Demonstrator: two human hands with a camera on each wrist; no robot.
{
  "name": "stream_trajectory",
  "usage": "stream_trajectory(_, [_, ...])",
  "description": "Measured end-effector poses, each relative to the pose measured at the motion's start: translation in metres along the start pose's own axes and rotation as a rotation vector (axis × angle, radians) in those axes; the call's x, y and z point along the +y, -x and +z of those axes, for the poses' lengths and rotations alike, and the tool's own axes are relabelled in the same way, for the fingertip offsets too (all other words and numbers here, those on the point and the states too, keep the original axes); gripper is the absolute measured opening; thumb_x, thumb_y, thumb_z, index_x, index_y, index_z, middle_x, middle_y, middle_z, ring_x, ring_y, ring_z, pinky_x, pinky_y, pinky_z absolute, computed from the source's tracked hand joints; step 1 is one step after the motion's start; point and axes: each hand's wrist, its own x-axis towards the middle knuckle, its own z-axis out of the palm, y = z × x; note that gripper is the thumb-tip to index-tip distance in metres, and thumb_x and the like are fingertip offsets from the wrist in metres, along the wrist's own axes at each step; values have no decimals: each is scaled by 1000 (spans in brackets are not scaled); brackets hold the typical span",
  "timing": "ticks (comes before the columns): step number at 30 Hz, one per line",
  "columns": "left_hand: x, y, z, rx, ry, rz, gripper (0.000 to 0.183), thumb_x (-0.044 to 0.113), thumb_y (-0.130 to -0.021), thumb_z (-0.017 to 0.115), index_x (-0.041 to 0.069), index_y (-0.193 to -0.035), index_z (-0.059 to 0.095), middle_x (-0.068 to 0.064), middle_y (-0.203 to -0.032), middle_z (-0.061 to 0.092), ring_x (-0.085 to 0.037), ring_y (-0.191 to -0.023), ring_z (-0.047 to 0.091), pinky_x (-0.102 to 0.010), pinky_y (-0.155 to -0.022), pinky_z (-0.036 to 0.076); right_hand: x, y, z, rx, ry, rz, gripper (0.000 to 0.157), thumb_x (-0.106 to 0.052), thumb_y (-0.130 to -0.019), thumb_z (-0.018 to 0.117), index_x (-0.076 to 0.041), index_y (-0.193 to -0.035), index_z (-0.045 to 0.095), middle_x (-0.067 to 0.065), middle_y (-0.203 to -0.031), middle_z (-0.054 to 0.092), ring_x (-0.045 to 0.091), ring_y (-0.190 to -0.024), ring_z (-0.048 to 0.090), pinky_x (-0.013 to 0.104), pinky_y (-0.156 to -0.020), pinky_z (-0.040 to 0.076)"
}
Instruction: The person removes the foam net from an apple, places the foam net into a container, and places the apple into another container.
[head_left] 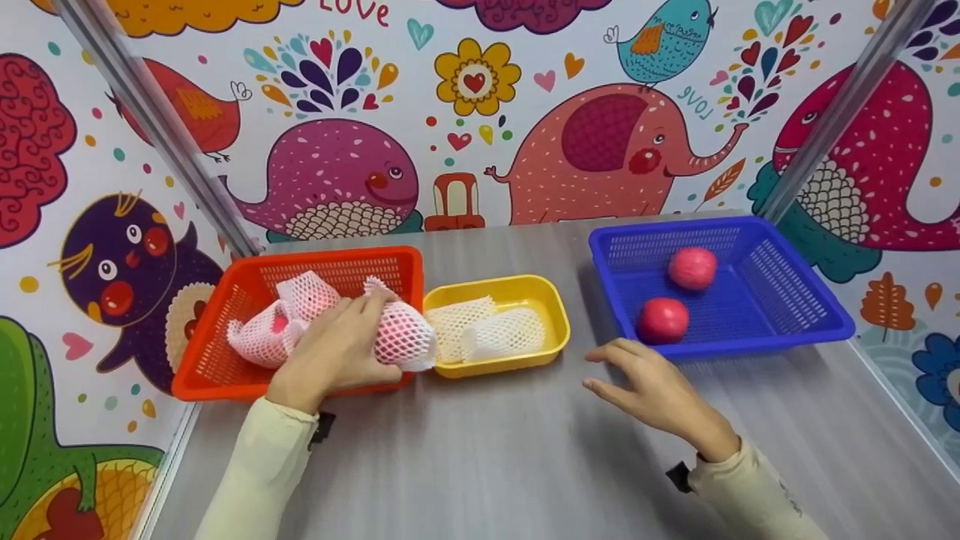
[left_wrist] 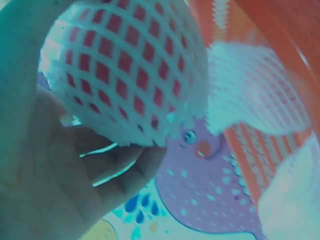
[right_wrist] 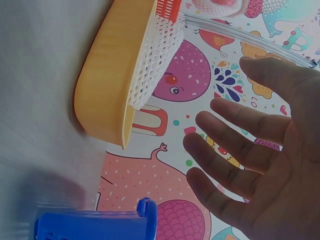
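Observation:
In the head view my left hand point(head_left: 341, 341) grips a red round fruit in a white foam net point(head_left: 405, 336), held over the right side of the orange basket point(head_left: 225, 375). The left wrist view shows the fingers curled round this netted fruit point(left_wrist: 127, 65). More foam-netted fruit point(head_left: 259, 337) lies in the orange basket. My right hand point(head_left: 656, 390) holds nothing, its fingers spread over the table between the yellow tray point(head_left: 559, 330) and the blue basket point(head_left: 795, 337). The right wrist view shows the same right hand point(right_wrist: 255, 150) with palm and fingers free.
White foam nets point(head_left: 506, 334) lie in the yellow tray at the middle. Two bare red fruits point(head_left: 663, 320) sit in the blue basket at the right. Behind the grey table point(head_left: 480, 457) stands a wall point(head_left: 525, 150) printed with cartoon animals.

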Motion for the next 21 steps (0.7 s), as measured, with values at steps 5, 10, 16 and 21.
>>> stream_trajectory(5, [21, 2, 13, 91, -33, 152, 93, 50, -64, 86, 13, -139, 46, -11, -128, 59, -31, -117, 53, -54, -106, 38, 0, 2, -1, -9, -4, 10, 27, -34, -91, 75, -16, -110, 71, -5, -105, 67, 15, -94, 63, 38, -82, 53])
stream_trajectory(10, [39, 3, 32, 110, 27, 257, 92, 52, -66, 85, 12, -139, 46, -8, -123, 61, -23, -105, 60, -42, -97, 48, 1, 5, -1, -18, -3, -2, 27, -33, -91, 75, -15, -110, 71, -6, -106, 67, 15, -93, 63, 37, -81, 53])
stream_trajectory(16, [57, 6, 63, 20, 169, 289, 85, 49, -69, 84, 12, -134, 43, -5, -111, 58, -16, -88, 60, -33, -84, 55, 1, 7, 2, -17, -13, -16, 25, -31, -90, 77, -15, -108, 71, -3, -101, 67, 14, -90, 63, 34, -78, 54])
stream_trajectory(21, [69, 8, 89, -58, 215, 281, 84, 52, -70, 81, 14, -134, 42, -3, -109, 57, -16, -86, 59, -33, -82, 55, 2, 9, 6, -37, -27, -24, 25, -32, -91, 75, -15, -109, 71, -2, -100, 68, 16, -88, 64, 34, -77, 55])
